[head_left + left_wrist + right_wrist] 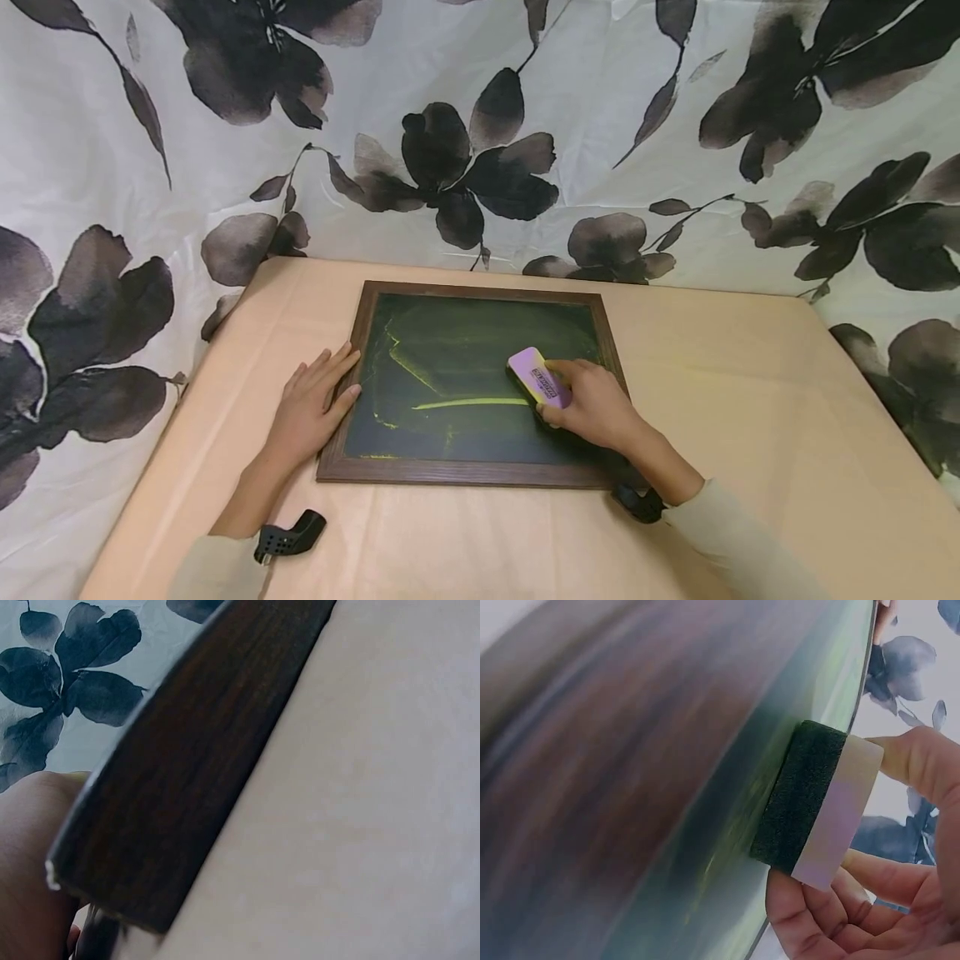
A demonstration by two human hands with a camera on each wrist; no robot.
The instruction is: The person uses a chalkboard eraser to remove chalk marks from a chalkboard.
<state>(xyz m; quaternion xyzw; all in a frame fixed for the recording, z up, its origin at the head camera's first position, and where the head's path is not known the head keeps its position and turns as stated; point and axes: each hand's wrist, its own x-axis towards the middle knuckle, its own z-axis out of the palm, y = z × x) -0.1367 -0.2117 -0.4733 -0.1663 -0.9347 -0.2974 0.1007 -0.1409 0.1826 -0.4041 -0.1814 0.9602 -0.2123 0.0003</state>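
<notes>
A dark chalkboard in a brown wooden frame lies on the table, with yellow chalk marks and smears across its left and middle. My right hand grips a chalkboard eraser with a purple top. In the right wrist view the dark felt of the eraser is against the board's surface, thumb and fingers around its body. On the board's left side my left hand rests with straight fingers touching the frame. The left wrist view shows the frame's edge close up, hiding most of that hand.
The board lies on a table with a peach-coloured cover. Behind it hangs a white cloth printed with dark flowers. A black wrist camera sits on the left wrist and another wrist camera on the right.
</notes>
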